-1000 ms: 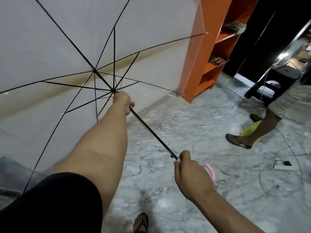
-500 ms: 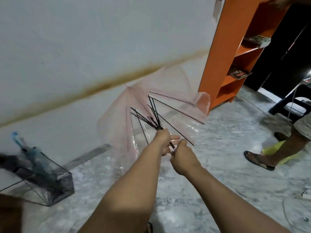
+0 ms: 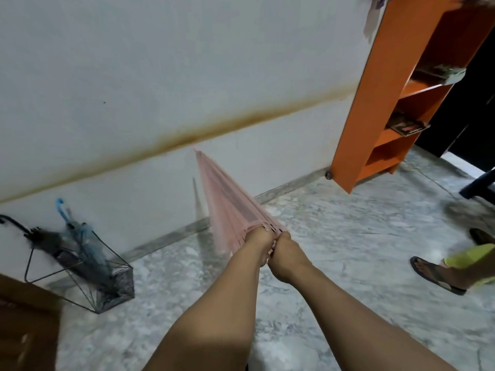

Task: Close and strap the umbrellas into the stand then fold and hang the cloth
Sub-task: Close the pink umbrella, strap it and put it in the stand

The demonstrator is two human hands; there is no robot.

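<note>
A clear pink umbrella (image 3: 227,199) is folded shut and points up and away from me toward the white wall. My left hand (image 3: 258,243) grips the gathered canopy at its lower end. Pressed against that hand, my right hand (image 3: 285,257) holds the umbrella's handle end, which my fingers hide. A black wire umbrella stand (image 3: 107,285) sits on the floor at the left by the wall. It holds a blue umbrella (image 3: 80,236) and a black umbrella (image 3: 45,239), both closed.
An orange shelf unit (image 3: 375,108) stands against the wall at the right. Another person's sandalled foot (image 3: 439,274) and a yellow cloth-like item (image 3: 471,258) are on the marble floor at the right edge. A brown cardboard box (image 3: 26,325) is at the lower left.
The umbrella went from fully open to collapsed shut. My left hand slid down the shaft with the runner until it met my right hand at the handle end.
</note>
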